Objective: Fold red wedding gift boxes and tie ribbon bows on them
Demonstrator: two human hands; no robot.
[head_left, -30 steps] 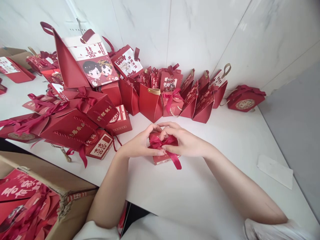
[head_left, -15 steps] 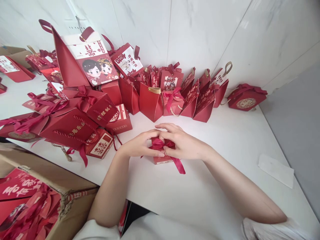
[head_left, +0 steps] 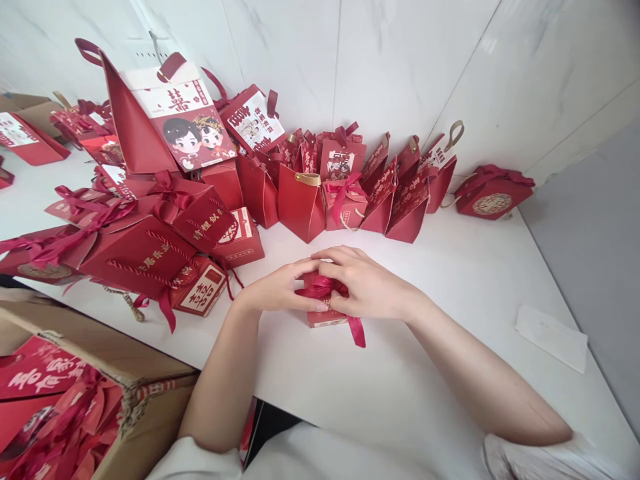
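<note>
A small red gift box (head_left: 326, 319) stands on the white table (head_left: 400, 373) in front of me, with a dark red ribbon (head_left: 320, 288) knotted on its top and one tail trailing down to the right. My left hand (head_left: 280, 288) pinches the ribbon from the left with its fingers closed. From the right, my right hand (head_left: 363, 283) covers the box top, its fingers curled over the ribbon bow. Most of the box top is hidden under both hands.
Several red gift bags and boxes (head_left: 320, 193) line the marble wall and pile up at the left (head_left: 135, 247). A cardboard carton (head_left: 100, 380) holding flat red packaging sits at the lower left. A lone red box (head_left: 493, 197) and a white paper slip (head_left: 550, 337) lie to the right.
Both hands have closed tighter over the bow, covering more of the box top. The ribbon tail has shifted slightly. The box stays in place.
</note>
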